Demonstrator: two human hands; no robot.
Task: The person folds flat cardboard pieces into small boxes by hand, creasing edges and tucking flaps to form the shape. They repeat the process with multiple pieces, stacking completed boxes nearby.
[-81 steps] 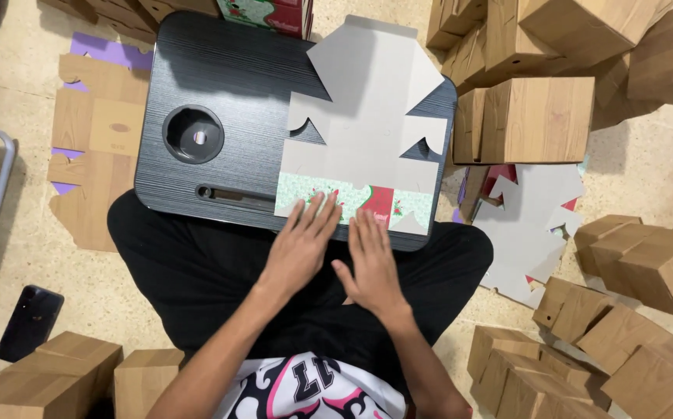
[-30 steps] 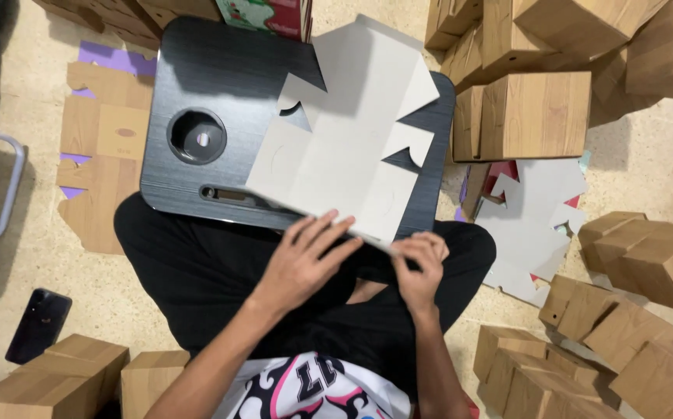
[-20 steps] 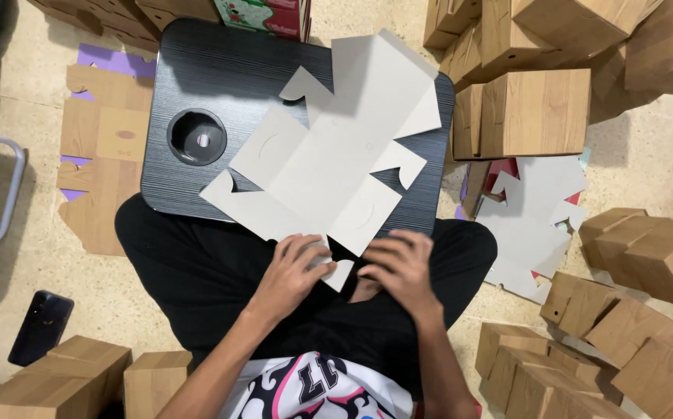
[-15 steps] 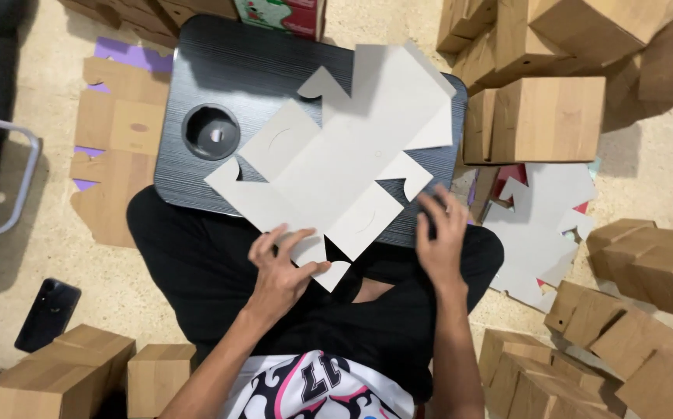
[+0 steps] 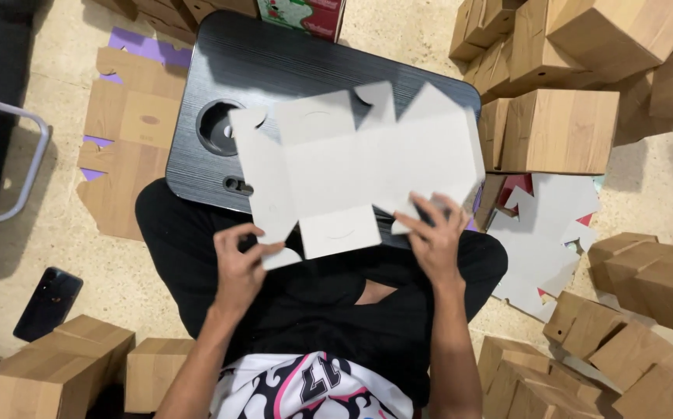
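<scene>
The left hand (image 5: pixel 239 268) pinches a small end flap at the lower left corner of the flat, pale grey die-cut cardboard box blank (image 5: pixel 352 167), thumb over and fingers under, so its grip is clamped on that flap; the right hand (image 5: pixel 433 233) lies with fingers spread on the blank's lower right edge, and whether its grip closes around the board I cannot tell. The blank hangs over the person's lap, its far half resting on the dark wood-grain lap tabletop (image 5: pixel 274 93). Held by one thin flap, the sheet could buckle or tear at the score line, or slide off toward the floor if the right hand lifts. Beside the right knee lies a loose pile of unfolded grey blanks (image 5: pixel 546 240); nearby, folded brown cardboard boxes (image 5: pixel 639 349) crowd that side. A black phone (image 5: pixel 45 302) lies on the floor left, near flat brown cardboard sheets (image 5: pixel 127 147). Further off, stacked brown boxes (image 5: pixel 561 128) hem in the tabletop's right edge.
</scene>
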